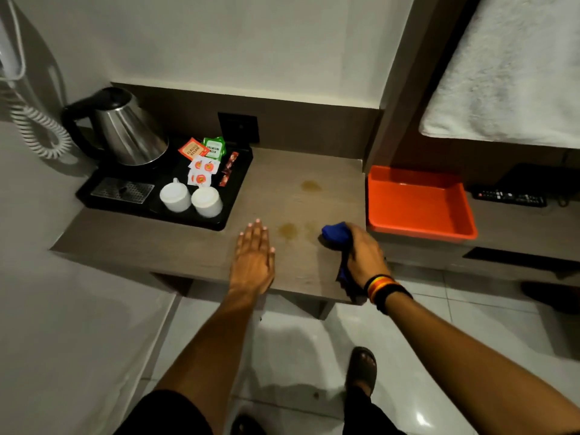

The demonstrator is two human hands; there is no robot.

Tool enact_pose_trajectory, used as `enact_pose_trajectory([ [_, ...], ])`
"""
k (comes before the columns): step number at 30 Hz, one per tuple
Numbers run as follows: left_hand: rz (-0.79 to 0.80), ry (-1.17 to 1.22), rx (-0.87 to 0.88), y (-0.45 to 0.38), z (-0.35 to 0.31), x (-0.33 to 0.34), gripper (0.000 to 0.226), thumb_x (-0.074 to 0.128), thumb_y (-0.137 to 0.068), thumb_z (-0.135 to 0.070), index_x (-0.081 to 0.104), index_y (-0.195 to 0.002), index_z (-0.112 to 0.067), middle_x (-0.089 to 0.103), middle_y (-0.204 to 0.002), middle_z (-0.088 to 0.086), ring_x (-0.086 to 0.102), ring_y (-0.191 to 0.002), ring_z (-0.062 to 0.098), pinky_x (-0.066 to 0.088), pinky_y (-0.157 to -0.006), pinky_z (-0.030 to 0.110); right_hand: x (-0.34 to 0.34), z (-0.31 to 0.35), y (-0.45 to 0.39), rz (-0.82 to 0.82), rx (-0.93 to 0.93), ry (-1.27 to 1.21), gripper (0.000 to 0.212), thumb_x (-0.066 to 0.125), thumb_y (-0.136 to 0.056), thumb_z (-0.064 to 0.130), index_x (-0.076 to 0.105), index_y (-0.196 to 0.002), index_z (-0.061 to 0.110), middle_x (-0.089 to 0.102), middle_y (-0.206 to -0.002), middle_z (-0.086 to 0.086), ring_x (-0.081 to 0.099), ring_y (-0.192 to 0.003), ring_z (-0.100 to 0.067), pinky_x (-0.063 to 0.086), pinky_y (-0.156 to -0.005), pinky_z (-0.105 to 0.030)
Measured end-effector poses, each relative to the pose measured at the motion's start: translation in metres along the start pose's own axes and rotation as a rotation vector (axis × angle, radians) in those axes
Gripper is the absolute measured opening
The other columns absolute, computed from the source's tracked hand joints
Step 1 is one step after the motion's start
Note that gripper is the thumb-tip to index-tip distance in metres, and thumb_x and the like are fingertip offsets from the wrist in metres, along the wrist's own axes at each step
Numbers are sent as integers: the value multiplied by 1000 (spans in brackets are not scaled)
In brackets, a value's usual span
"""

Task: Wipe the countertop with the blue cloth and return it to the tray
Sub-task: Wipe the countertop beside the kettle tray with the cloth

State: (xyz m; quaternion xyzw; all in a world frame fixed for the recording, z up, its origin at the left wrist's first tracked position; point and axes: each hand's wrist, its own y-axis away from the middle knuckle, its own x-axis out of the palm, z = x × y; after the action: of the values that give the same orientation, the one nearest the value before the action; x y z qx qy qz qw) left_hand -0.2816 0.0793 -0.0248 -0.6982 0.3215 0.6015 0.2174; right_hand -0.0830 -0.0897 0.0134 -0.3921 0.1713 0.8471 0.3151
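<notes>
The blue cloth [335, 234] is bunched in my right hand [364, 255], pressed on the wooden countertop [276, 189] near its right front corner; a tail of it hangs below my palm. Yellowish stains [288, 230] mark the wood just left of the cloth, and another stain [310, 185] lies farther back. My left hand [254, 255] rests flat on the countertop, fingers spread, holding nothing. The orange tray [420, 230] sits empty on a lower ledge right of the countertop.
A black tray [238, 183] on the left of the countertop holds a steel kettle [125, 133], two white cups [191, 199] and sachets [204, 161]. A remote [510, 197] lies right of the orange tray. A coiled cord [40, 133] hangs at the left. Tiled floor below.
</notes>
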Motion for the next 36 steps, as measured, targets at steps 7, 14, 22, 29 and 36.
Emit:
enact_pose_trajectory([
  [7, -101, 166, -44, 35, 33, 25, 64, 32, -109, -37, 14, -162, -7, 13, -172, 17, 11, -160, 31, 11, -131, 52, 58, -21, 22, 146, -38, 370, 66, 28, -106, 51, 15, -163, 20, 7, -172, -3, 2, -160, -20, -4, -128, -46],
  [14, -399, -5, 69, 38, 36, 38, 51, 55, -104, -24, 50, -144, 7, 50, -151, 27, 47, -143, 41, 48, -109, 61, 77, -2, -11, 177, -187, 420, 57, 24, -108, 42, 15, -163, 28, 10, -171, 6, 3, -160, -17, 0, -129, -46],
  [22, -188, 84, -25, 38, 36, 34, 59, 31, -109, -37, 32, -157, -2, 31, -165, 20, 27, -155, 33, 32, -123, 56, 44, -36, -8, 206, -245, 426, 52, 34, -107, 39, 32, -158, 29, 26, -168, 6, 21, -157, -19, 15, -129, -47],
  [29, -106, 106, -59, 24, 42, 42, 69, 19, -105, -48, 18, -162, -7, 20, -171, 16, 19, -159, 30, 18, -130, 54, 96, 15, -58, 183, -297, 375, 56, 24, -107, 45, 22, -161, 30, 18, -170, 5, 11, -159, -19, 4, -130, -44],
  [36, -37, 116, -74, 25, 40, 33, 71, 29, -107, -45, 6, -163, -8, 7, -173, 15, 8, -161, 28, 12, -131, 51, 79, -11, -32, 129, -193, 333, 52, 32, -108, 38, 30, -159, 29, 24, -168, 6, 16, -158, -17, 7, -130, -42],
])
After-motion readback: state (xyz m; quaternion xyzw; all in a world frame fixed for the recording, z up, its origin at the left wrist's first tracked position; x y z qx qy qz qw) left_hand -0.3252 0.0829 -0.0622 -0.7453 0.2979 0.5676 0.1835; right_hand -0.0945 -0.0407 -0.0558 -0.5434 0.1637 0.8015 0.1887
